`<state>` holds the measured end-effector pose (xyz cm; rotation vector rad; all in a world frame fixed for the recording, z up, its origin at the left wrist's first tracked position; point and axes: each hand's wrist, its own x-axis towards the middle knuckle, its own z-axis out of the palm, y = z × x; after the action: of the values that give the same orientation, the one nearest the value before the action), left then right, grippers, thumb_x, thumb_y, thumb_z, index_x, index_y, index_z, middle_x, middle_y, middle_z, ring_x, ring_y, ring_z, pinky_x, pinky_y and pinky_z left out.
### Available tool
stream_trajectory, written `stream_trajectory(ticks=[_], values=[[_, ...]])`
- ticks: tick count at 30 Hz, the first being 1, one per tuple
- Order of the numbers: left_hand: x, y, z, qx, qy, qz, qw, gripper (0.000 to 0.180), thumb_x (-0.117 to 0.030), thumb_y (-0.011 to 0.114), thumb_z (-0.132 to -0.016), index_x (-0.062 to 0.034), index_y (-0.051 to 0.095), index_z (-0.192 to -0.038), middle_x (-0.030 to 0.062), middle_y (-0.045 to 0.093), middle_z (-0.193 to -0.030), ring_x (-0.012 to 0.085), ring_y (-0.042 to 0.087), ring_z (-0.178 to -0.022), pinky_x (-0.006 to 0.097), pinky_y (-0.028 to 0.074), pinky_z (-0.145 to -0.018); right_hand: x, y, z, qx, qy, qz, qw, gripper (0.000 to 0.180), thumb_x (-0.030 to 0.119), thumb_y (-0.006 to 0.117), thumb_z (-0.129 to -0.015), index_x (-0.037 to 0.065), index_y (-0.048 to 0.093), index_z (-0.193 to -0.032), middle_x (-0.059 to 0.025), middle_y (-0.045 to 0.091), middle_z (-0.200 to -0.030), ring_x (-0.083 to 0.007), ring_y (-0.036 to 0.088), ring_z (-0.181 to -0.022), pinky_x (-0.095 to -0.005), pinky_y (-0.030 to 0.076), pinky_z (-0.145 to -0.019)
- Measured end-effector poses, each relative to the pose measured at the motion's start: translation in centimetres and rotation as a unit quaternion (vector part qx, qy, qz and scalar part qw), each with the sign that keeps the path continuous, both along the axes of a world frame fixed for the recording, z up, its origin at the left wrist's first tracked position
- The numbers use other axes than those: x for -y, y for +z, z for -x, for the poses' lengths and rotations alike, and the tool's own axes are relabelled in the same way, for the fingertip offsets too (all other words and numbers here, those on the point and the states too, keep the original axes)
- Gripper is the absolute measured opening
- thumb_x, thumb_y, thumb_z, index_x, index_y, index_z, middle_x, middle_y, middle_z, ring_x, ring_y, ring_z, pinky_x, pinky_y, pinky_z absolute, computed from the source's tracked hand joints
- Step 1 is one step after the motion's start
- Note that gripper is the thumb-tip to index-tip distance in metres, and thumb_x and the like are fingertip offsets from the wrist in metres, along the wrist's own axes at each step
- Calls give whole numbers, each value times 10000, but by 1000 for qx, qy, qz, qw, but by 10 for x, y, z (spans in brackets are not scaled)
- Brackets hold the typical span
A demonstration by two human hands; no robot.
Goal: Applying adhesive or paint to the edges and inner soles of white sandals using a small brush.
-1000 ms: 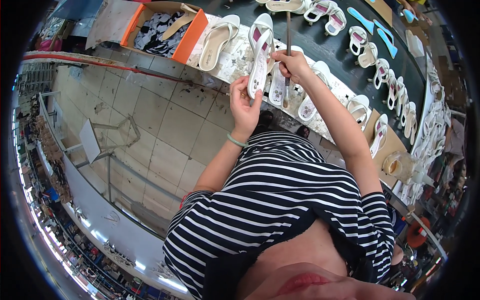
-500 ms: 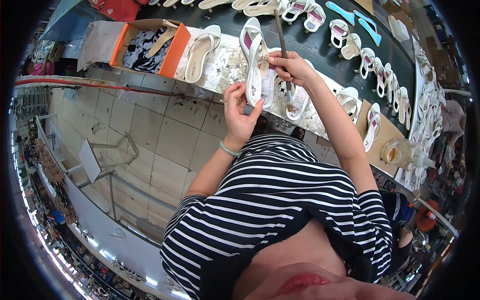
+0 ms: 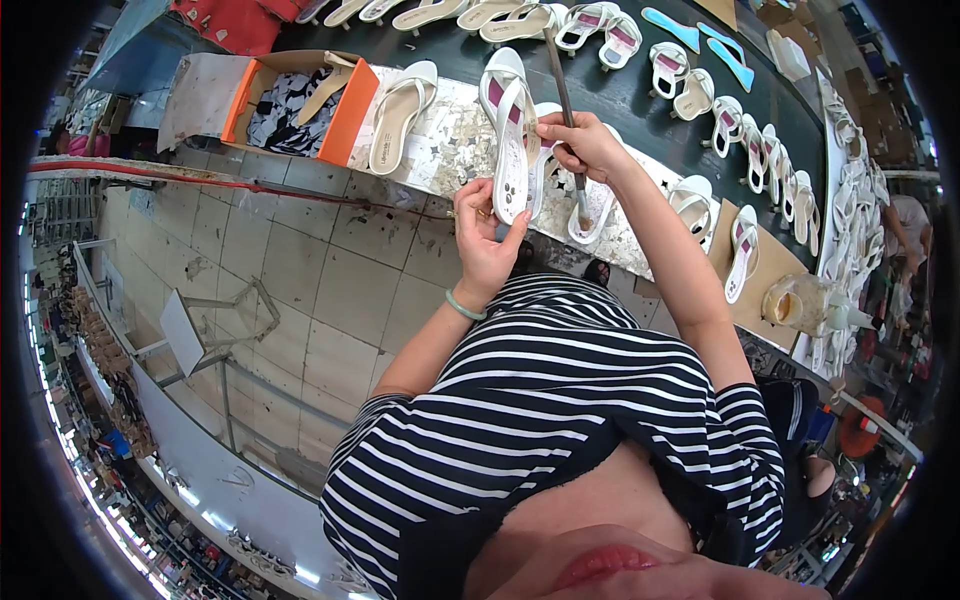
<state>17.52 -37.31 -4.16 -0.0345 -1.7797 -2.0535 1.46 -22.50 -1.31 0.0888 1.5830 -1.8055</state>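
Note:
My left hand (image 3: 482, 240) grips the heel end of a white strapped sandal (image 3: 509, 185), thumb on one side and fingers on the other. The sandal's toe points away from me and its bare white footbed shows dark spots. My right hand (image 3: 590, 150) is closed around a long-handled brush (image 3: 562, 85), its bristles pointing down toward me. Beside those fingertips is a beige insole piece (image 3: 531, 122) at the sandal's strap; whether the fingers pinch it I cannot tell. Beneath the brush tip lies another white sandal (image 3: 592, 212) on the worn bench edge (image 3: 455, 140).
An orange box (image 3: 348, 118) with dark and white scraps stands at the left, next to a sandal with a beige insole (image 3: 400, 125). Rows of white sandals (image 3: 667, 68) line the dark green surface. A jar (image 3: 790, 302) stands at the right, and a stool (image 3: 185, 330) on the floor.
The held sandal has tilted and shifted slightly toward me, so its heel post no longer shows. My left fingers have moved with it. My right hand keeps the brush, moved slightly.

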Motion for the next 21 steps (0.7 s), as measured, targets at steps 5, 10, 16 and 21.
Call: stream_trajectory(ticks=[5, 10, 16, 21], values=[[-9, 0, -4, 2, -44, -95, 994, 556, 127, 656, -787, 9, 347, -1234, 120, 329, -1311, 220, 477, -1198, 329, 459, -1001, -7, 15, -14, -36, 57, -71, 995, 257, 91, 693, -833, -12, 621, -1057, -3, 573, -690, -27, 348, -381, -207, 214, -348], [12, 3, 17, 90, -150, -132, 976, 462, -17, 610, -895, 13, 360, -1282, 142, 434, -1275, 177, 544, -1082, 321, 498, -895, -66, 9, -10, -54, -53, -94, 993, 194, 0, 650, -800, -33, 613, -987, -30, 575, -705, -34, 367, -385, -206, 240, -358], [166, -68, 92, 189, 259, 425, 847, 688, -296, 745, -801, 120, 429, -1249, 285, 520, -1186, 347, 514, -1103, 407, 425, -934, -187, 59, -40, -140, -167, -245, 945, 185, 65, 676, -782, 28, 633, -958, 16, 575, -656, -26, 421, -401, -189, 254, -355], [221, -110, 136, 342, 99, 136, 924, 613, -287, 726, -824, 147, 512, -1200, 182, 642, -1005, 200, 622, -853, 298, 487, -739, -271, 83, -99, -136, -260, -316, 902, 190, 47, 659, -762, 11, 633, -946, -1, 588, -663, -49, 483, -422, -192, 291, -363]])
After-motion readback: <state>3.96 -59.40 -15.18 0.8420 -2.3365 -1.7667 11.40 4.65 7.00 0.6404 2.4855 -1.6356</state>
